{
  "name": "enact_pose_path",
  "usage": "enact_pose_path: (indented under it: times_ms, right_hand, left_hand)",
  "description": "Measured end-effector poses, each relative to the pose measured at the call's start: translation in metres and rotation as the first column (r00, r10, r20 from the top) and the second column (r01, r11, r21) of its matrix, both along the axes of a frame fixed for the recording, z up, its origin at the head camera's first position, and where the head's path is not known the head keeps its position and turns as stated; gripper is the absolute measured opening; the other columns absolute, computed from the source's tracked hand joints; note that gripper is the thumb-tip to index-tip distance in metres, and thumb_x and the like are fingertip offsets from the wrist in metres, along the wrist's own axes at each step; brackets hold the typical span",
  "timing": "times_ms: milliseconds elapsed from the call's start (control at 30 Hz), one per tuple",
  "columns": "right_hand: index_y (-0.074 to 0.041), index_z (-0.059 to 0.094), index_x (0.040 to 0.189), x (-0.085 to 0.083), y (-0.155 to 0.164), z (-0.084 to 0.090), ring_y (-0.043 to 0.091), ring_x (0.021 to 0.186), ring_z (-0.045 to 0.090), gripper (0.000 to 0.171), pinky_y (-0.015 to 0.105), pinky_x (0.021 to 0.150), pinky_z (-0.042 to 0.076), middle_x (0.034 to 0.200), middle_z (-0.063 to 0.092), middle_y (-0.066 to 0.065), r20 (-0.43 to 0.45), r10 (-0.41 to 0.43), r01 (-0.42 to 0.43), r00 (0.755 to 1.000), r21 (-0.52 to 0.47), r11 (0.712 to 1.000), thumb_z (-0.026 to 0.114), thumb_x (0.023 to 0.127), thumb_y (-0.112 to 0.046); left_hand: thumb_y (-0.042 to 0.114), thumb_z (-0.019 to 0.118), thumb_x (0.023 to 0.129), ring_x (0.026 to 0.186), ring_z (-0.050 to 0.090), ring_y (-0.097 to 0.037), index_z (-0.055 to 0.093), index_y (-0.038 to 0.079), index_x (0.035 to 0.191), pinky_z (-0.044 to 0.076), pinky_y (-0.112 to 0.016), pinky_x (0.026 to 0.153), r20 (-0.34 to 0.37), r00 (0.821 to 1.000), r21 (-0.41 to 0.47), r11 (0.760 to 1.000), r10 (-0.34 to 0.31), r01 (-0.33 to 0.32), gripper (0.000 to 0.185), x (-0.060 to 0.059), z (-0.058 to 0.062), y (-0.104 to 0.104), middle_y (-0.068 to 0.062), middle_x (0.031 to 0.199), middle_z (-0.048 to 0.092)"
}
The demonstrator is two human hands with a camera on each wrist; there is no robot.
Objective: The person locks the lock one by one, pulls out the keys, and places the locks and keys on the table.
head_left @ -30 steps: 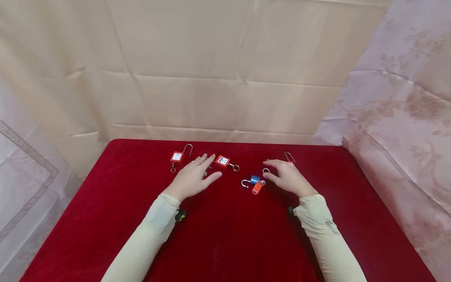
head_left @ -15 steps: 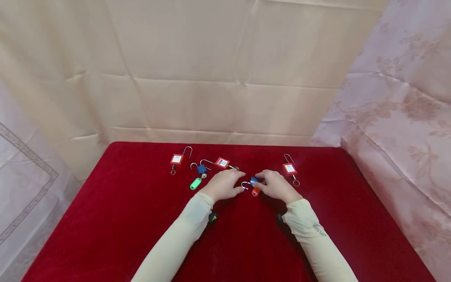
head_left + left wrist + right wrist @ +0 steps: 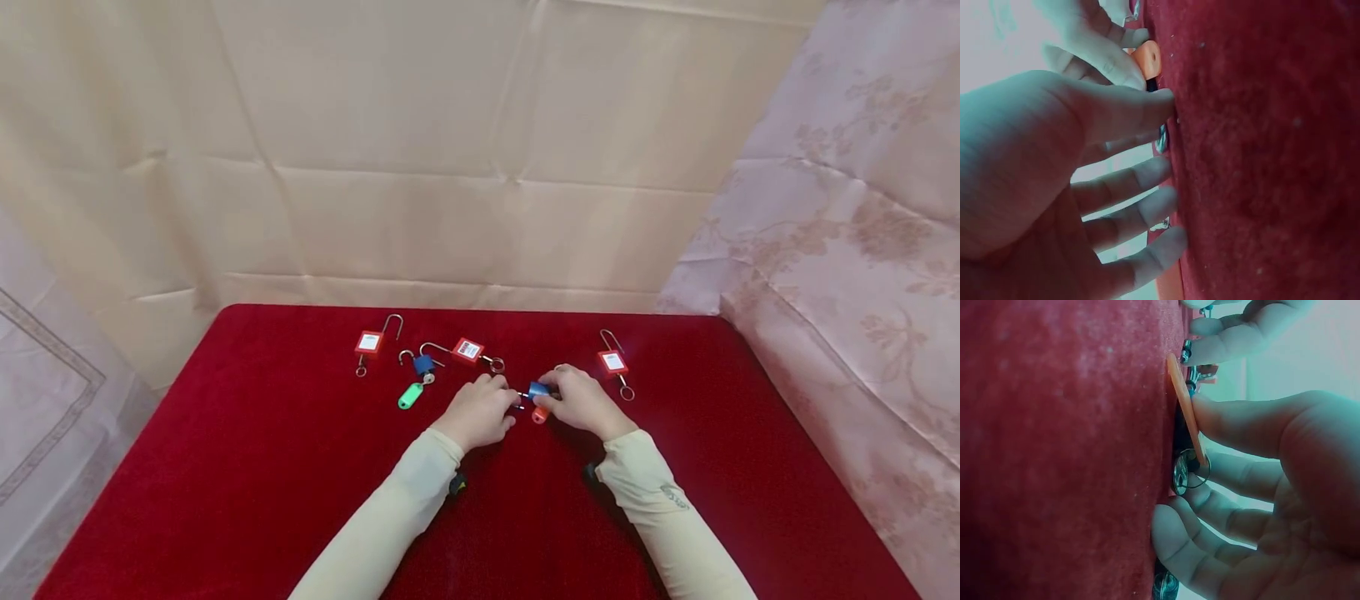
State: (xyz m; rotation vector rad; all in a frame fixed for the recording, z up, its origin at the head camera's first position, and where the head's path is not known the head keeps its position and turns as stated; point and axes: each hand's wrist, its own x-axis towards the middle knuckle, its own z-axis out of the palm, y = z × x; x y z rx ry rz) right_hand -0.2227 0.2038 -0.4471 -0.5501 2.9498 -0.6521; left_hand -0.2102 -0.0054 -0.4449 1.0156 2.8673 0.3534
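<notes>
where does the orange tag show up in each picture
Head: orange tag below and right of centre, at the right thumb.
Left wrist: upper middle.
Right wrist: upper middle, seen nearly edge-on.
Shared landmark: the right hand, close to the tag in all three.

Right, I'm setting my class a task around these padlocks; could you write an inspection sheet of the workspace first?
Surface: red cloth; pale specks show in the left wrist view.
Job's things: blue padlock with an orange tag.
Clutter: lying open, three red padlocks and a second blue lock with a green tag.
Left hand: fingers at the held padlock's shackle; whether they grip it is unclear.
Right hand: pinches the blue padlock.
Cables: nothing seen.
Surroundings: beige curtain behind, floral cloth at right, pale cloth at left.
</notes>
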Motion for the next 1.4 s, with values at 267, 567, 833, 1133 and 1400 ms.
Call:
enact_pose_path:
  times_ms: [267,567,833,1133,1400]
  right_hand:
    - [-0.002,0.072,0.111,0.000,-0.003,0.002,0.018,0.085,0.061,0.026,0.040,0.083,0.055,0.096,0.065,0.005,0.042,0.034,-0.032,0.999,-0.031,0.999,0.078,0.091,-0.017]
    - [-0.005,0.067,0.105,0.001,-0.005,0.005,0.016,0.079,0.061,0.020,0.038,0.077,0.055,0.092,0.069,0.003,0.075,0.064,-0.057,0.995,-0.086,0.995,0.077,0.090,-0.014]
    - [-0.005,0.066,0.107,0.002,-0.006,0.004,0.016,0.079,0.061,0.018,0.036,0.077,0.055,0.091,0.068,0.003,0.137,0.022,-0.007,0.990,-0.111,0.994,0.075,0.093,-0.013]
    - [-0.004,0.066,0.110,0.005,-0.007,0.012,0.017,0.085,0.065,0.020,0.038,0.083,0.056,0.095,0.069,0.004,0.065,0.073,-0.061,0.995,-0.173,0.983,0.074,0.093,-0.013]
    - [-0.007,0.065,0.108,0.016,-0.009,0.041,0.015,0.077,0.061,0.021,0.032,0.072,0.054,0.091,0.068,0.000,-0.101,0.093,-0.120,0.991,-0.299,0.947,0.077,0.090,-0.008]
  left_hand:
    - [0.023,0.072,0.095,0.100,0.053,-0.022,0.071,0.020,0.094,0.050,-0.038,0.080,0.004,1.000,0.034,0.999,0.004,-0.004,0.003,0.001,0.000,-0.002,-0.003,0.109,0.060]
    - [0.021,0.067,0.099,0.098,0.051,-0.020,0.063,0.022,0.087,0.047,-0.037,0.078,0.020,1.000,-0.009,1.000,-0.012,0.012,0.013,-0.002,0.002,-0.005,0.002,0.103,0.056]
    - [0.023,0.070,0.097,0.104,0.052,-0.020,0.073,0.020,0.110,0.051,-0.039,0.087,0.090,0.996,-0.012,0.999,-0.030,0.031,0.014,-0.005,0.003,-0.008,0.000,0.113,0.061]
    - [0.026,0.074,0.095,0.088,0.054,-0.015,0.066,0.018,0.094,0.050,-0.031,0.077,0.016,0.998,0.086,0.995,-0.056,0.054,0.011,-0.008,0.005,-0.013,0.003,0.096,0.058]
    - [0.025,0.070,0.098,0.081,0.060,-0.006,0.068,0.016,0.105,0.053,-0.027,0.078,0.010,0.998,0.428,0.902,-0.057,0.047,0.011,-0.009,0.033,-0.033,0.009,0.094,0.069]
